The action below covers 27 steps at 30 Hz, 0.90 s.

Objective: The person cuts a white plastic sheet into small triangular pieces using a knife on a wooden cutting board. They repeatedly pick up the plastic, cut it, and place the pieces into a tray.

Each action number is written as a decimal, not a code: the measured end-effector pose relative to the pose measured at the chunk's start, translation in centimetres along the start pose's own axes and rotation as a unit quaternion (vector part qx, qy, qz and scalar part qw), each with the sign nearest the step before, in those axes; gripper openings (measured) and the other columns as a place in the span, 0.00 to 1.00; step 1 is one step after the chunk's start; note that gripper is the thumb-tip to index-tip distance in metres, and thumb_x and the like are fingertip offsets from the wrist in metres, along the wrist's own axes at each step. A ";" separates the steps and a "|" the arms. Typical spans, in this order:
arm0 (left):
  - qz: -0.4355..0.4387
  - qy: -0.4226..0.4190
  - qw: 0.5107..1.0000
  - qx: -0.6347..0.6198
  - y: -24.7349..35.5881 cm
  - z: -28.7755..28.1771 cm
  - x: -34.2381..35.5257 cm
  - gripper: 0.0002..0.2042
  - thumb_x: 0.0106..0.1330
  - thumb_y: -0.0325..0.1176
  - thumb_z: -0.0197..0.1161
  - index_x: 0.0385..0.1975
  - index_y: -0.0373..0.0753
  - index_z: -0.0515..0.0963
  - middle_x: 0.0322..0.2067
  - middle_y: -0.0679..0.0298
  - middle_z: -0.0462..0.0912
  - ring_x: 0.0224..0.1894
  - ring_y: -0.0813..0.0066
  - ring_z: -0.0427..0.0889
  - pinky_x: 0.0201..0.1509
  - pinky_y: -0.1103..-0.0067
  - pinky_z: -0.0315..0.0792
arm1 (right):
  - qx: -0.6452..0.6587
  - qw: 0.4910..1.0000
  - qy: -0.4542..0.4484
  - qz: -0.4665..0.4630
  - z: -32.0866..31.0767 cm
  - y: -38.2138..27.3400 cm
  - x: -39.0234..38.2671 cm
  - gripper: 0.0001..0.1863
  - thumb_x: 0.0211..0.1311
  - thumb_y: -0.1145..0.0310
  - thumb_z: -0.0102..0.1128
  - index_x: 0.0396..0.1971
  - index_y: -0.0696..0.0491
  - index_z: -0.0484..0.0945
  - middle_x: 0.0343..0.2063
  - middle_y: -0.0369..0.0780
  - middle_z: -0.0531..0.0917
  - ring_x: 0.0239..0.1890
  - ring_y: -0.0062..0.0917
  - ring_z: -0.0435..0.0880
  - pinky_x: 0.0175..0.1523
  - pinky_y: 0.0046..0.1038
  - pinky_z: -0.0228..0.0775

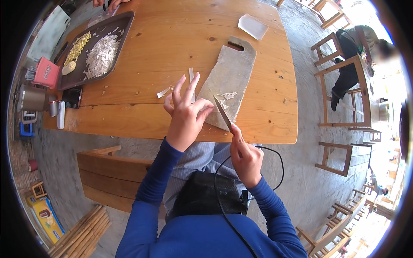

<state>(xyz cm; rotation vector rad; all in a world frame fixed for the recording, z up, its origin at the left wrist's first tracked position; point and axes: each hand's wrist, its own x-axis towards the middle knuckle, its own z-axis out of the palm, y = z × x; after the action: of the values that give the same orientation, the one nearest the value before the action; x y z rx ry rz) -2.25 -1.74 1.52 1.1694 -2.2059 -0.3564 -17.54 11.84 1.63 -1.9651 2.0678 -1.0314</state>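
A small knife [223,112] is gripped in my right hand [246,158], its blade slanting up and left over the near part of a worn grey cutting board [234,66]. Beside the blade, my left hand [186,114] pinches the end of what looks like a thin white strip between thumb and forefinger, the other fingers raised. Most of that strip is hidden by the fingertips. Small white cut pieces [228,95] lie on the board just past the blade. Left of the board, a longer white strip [192,77] and a short strip [163,92] rest on the wooden table.
A dark tray [124,41] at the far left holds white slivers [102,56] and yellow bits [77,49]. A pale square sheet [253,26] lies beyond the board. Another person's hands [112,5] show at the top. A bench [114,174] stands left of my legs.
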 end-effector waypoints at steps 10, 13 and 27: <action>-0.011 -0.007 1.000 -0.006 0.0 -0.1 0.0 0.03 0.57 0.37 0.72 0.27 0.50 0.85 0.69 0.60 0.66 0.73 0.52 0.55 0.68 0.55 0.43 | -0.028 0.999 -0.016 -0.019 0.2 0.0 -0.1 0.35 0.52 0.79 0.64 0.64 0.52 0.73 0.10 0.35 0.70 0.11 0.23 0.72 0.21 0.30 0.68; -0.013 -0.006 1.000 -0.002 0.0 -0.1 0.0 0.03 0.57 0.37 0.72 0.27 0.50 0.85 0.70 0.60 0.66 0.73 0.52 0.55 0.68 0.54 0.43 | -0.056 0.998 -0.019 -0.033 0.6 -0.2 0.1 0.35 0.51 0.78 0.64 0.65 0.52 0.72 0.09 0.34 0.68 0.11 0.22 0.71 0.20 0.29 0.67; -0.010 -0.008 0.999 0.031 0.2 -0.9 -0.1 0.08 0.57 0.40 0.71 0.29 0.47 0.80 0.70 0.54 0.64 0.74 0.51 0.53 0.69 0.53 0.42 | -0.019 1.000 0.006 0.008 1.1 -0.2 0.4 0.32 0.54 0.79 0.62 0.63 0.54 0.73 0.11 0.38 0.73 0.11 0.26 0.75 0.20 0.30 0.69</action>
<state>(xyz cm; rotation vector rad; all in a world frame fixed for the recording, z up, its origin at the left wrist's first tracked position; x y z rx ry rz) -1.78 -1.47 2.29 1.2264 -2.2359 -0.3080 -16.89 11.00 1.05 -1.9602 2.1214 -1.0097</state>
